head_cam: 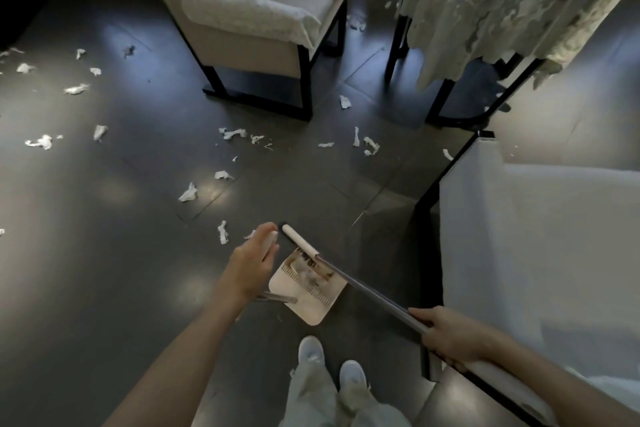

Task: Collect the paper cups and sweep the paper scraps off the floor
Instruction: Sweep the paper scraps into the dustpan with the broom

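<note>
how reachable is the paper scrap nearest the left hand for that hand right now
Probably not right away: the left hand grips the dustpan handle, so it is not free. Nothing lies between it and the paper scrap on the floor, but getting there would likely take stooping.

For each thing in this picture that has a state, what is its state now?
dustpan: some scraps inside.
grey pole: slanted, white end above the dustpan.
left hand: grips the dustpan handle.
right hand: grips the grey pole.
paper scraps: scattered on the floor, unswept.
chair: upright, cloth-covered.
</note>
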Available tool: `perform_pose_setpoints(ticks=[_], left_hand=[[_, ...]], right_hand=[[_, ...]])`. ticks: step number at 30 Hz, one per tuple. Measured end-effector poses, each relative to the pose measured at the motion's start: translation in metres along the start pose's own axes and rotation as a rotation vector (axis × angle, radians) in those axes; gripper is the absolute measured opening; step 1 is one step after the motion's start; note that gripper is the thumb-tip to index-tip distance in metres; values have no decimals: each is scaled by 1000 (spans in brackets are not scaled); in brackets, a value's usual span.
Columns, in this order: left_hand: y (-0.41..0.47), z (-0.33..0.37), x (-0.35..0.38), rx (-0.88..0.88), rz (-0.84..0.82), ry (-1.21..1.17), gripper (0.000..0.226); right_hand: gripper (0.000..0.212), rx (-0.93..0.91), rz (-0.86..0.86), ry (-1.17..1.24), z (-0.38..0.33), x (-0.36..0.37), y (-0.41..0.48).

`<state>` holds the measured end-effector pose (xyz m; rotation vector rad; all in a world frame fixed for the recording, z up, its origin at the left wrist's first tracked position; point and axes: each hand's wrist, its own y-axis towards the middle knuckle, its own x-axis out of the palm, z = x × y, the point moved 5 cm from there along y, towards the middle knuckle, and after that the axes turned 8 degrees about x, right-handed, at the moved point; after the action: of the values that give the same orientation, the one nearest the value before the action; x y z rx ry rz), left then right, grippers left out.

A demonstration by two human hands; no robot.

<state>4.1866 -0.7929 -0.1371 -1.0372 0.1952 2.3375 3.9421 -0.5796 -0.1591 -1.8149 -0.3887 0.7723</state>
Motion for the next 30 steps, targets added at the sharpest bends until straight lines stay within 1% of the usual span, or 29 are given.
perform_pose_setpoints(ticks=[3,5,10,13,16,18,20,24,27,28,30], left_hand=[[25,0,-11,33,12,-21,31],[45,2,-17,57,20,-32,33],[106,18,-22,135,31,-51,36],[153,34,-23,197,58,-30,38],[212,46,-15,179,-2,-25,33],[253,56,-9,207,-26,9,30],[295,67,-1,227,-36,32,32],[372,86,17,213,-80,37,37],[415,110,32,258,-135,-12,33],[427,117,37,257,-163,-21,33],[453,133,48,249,-217,-59,38]], right_hand=[[61,38,14,83,-7,-28,-10],[63,84,47,196,-6,-48,-4],[66,154,218,394,-7,-105,27],[56,177,287,473,-11,-147,48],[37,191,362,570,-12,-202,72],[30,228,406,641,-6,-245,96],[24,265,445,700,2,-288,120],[20,328,500,716,21,-376,148],[11,403,491,704,38,-434,150],[9,432,499,729,46,-450,149],[11,466,524,797,63,-474,149]])
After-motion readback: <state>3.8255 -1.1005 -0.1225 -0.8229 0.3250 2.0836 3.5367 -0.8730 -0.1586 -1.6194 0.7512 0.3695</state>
